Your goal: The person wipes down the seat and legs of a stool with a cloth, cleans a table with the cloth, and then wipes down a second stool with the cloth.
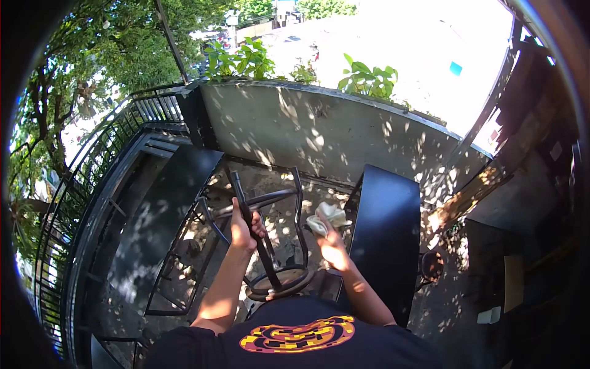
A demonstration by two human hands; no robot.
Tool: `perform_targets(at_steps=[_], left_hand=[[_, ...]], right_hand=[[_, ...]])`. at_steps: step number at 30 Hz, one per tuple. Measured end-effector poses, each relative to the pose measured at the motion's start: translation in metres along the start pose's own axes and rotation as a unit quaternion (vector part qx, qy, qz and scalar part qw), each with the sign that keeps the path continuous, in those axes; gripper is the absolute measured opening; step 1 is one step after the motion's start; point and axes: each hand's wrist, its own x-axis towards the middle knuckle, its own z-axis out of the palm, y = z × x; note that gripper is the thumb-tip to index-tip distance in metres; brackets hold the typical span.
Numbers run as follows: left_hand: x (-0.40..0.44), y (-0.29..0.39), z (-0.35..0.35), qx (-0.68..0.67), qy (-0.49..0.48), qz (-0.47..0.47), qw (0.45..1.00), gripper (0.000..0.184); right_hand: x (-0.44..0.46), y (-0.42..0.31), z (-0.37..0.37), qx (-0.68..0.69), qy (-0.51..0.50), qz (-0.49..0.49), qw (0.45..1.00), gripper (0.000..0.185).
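My left hand is wrapped round one leg of a dark metal stool. The stool is tipped upside down in front of my body, its legs pointing up and away and its round seat end close to my shirt. To the right of the stool legs, my right hand grips a crumpled pale cloth. The cloth is held apart from the stool, near the edge of a black table.
A long black table stands on the right, another black table on the left. Beyond them runs a grey wall with plants behind it. A metal railing curves along the left. Another stool is right of the right table.
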Motion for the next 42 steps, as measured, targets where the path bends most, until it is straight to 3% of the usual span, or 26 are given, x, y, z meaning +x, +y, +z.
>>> perform_targets(at_steps=[2, 4, 6, 7, 10, 14, 16, 18, 19, 21, 22, 23, 24, 25, 26, 27, 30, 34, 37, 38, 39, 42], left_hand=[[-0.006, 0.014, 0.019, 0.030, -0.015, 0.002, 0.999, 0.082], [-0.015, 0.021, 0.038, 0.044, -0.030, 0.012, 0.998, 0.082], [-0.029, 0.028, 0.057, 0.022, -0.037, 0.005, 0.999, 0.082], [-0.032, 0.031, 0.055, 0.010, -0.042, -0.004, 0.999, 0.082], [-0.035, 0.033, 0.037, 0.009, -0.036, -0.016, 0.999, 0.082], [-0.032, 0.030, 0.015, -0.021, 0.013, -0.038, 0.999, 0.083], [-0.035, 0.032, 0.010, -0.009, 0.010, -0.036, 0.999, 0.083], [-0.035, 0.032, 0.011, -0.003, 0.012, -0.046, 0.999, 0.083], [-0.037, 0.033, 0.011, 0.000, 0.006, -0.050, 0.999, 0.083], [-0.035, 0.037, 0.018, 0.008, -0.009, -0.055, 0.998, 0.084], [-0.035, 0.039, 0.022, 0.014, -0.024, -0.051, 0.998, 0.084], [-0.035, 0.040, 0.026, 0.020, -0.040, -0.051, 0.998, 0.084], [-0.035, 0.039, 0.030, 0.026, -0.056, -0.052, 0.997, 0.084], [-0.034, 0.038, 0.033, 0.033, -0.087, -0.050, 0.994, 0.085], [-0.034, 0.037, 0.037, 0.036, -0.084, -0.048, 0.995, 0.085], [-0.033, 0.036, 0.041, 0.039, -0.082, -0.044, 0.995, 0.085], [-0.034, 0.033, 0.039, 0.033, -0.075, -0.047, 0.996, 0.085], [-0.039, 0.039, 0.020, 0.029, -0.030, -0.033, 0.999, 0.083], [-0.035, 0.039, -0.013, -0.002, -0.034, -0.018, 0.999, 0.083], [-0.036, 0.039, -0.016, -0.022, -0.012, -0.020, 0.999, 0.081], [-0.035, 0.039, -0.021, -0.024, -0.007, -0.010, 1.000, 0.080], [-0.036, 0.046, -0.037, -0.046, 0.015, -0.012, 0.999, 0.078]], right_hand=[[0.033, -0.018, -0.012, 0.088, 0.033, -0.056, 0.994, 0.063], [0.069, -0.008, -0.001, 0.064, 0.010, -0.037, 0.997, 0.078], [0.074, 0.003, 0.024, 0.048, 0.092, -0.186, 0.977, 0.079], [0.072, 0.019, 0.025, 0.200, 0.009, -0.186, 0.962, 0.081], [0.043, 0.017, 0.007, 0.273, -0.098, -0.090, 0.953, 0.086], [-0.014, 0.046, 0.013, 0.377, -0.229, 0.007, 0.898, 0.082], [-0.030, 0.053, 0.010, 0.210, -0.250, -0.007, 0.945, 0.076], [-0.036, 0.055, 0.005, 0.208, -0.245, -0.018, 0.947, 0.067], [-0.026, 0.093, 0.003, 0.338, -0.254, 0.058, 0.905, 0.061], [0.001, 0.099, 0.004, 0.287, -0.216, 0.019, 0.933, 0.051], [0.003, 0.039, -0.006, 0.232, -0.129, 0.061, 0.962, 0.050], [0.027, 0.071, 0.009, 0.335, -0.038, 0.023, 0.941, 0.049], [0.045, 0.060, 0.003, 0.222, -0.017, -0.054, 0.973, 0.048], [0.051, 0.024, -0.007, 0.156, 0.018, -0.048, 0.986, 0.036], [0.060, -0.010, -0.016, 0.145, 0.039, -0.036, 0.988, 0.028], [0.087, 0.024, -0.004, 0.211, 0.077, -0.069, 0.972, 0.028], [0.078, 0.001, 0.002, 0.182, 0.088, -0.081, 0.976, 0.033], [0.031, 0.087, 0.029, 0.299, -0.131, -0.019, 0.945, 0.067], [-0.029, 0.044, 0.016, 0.263, -0.208, 0.243, 0.910, 0.050], [-0.038, 0.087, 0.043, 0.378, -0.141, 0.221, 0.888, 0.050], [-0.040, 0.136, 0.057, 0.386, -0.173, 0.173, 0.889, 0.045], [-0.043, 0.124, 0.056, 0.398, -0.158, 0.172, 0.887, 0.041]])
